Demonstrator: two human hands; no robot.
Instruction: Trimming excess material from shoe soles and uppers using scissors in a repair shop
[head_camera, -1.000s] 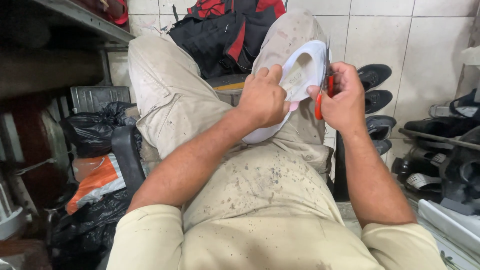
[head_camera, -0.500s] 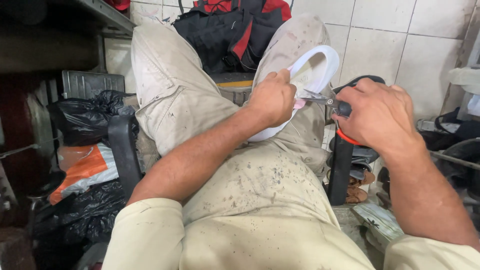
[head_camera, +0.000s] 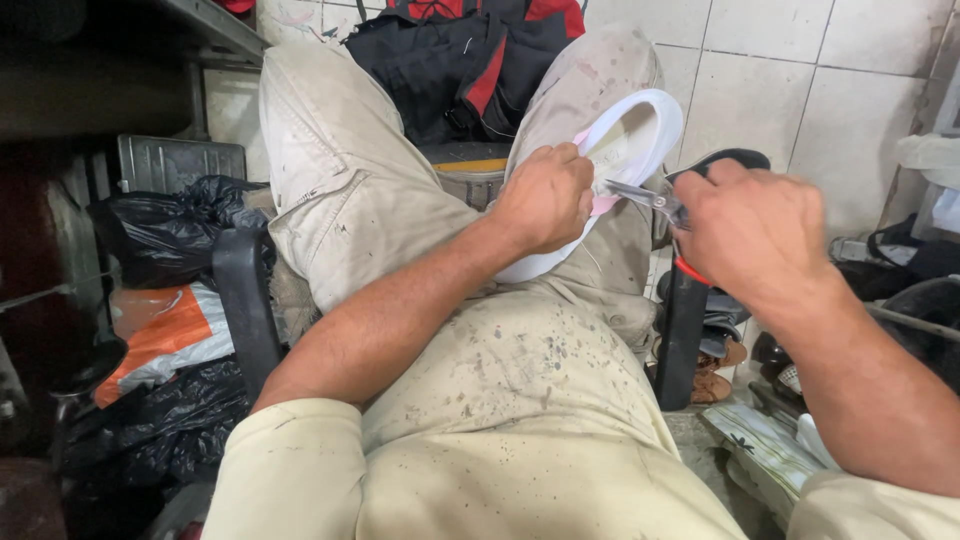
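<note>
Gripping a white shoe (head_camera: 640, 125) sole-up against the right knee, the left hand (head_camera: 545, 200) has its fingers curled tight on the shoe's edge at about 12 o'clock from the person's lap. At 2 o'clock, the right hand (head_camera: 755, 235) is closed around red-handled pliers (head_camera: 645, 198), whose metal tips meet a pale pink layer (head_camera: 603, 205) at the sole's rim — whether the tips bite it cannot be told. The work appears to be at the prying or pulling stage; a steady tug away from the shoe, with the left hand bracing, seems called for next. The sole is clean, white and smooth — its rim curves upward. Dark shoes (head_camera: 715, 335) sit at 3 o'clock.
</note>
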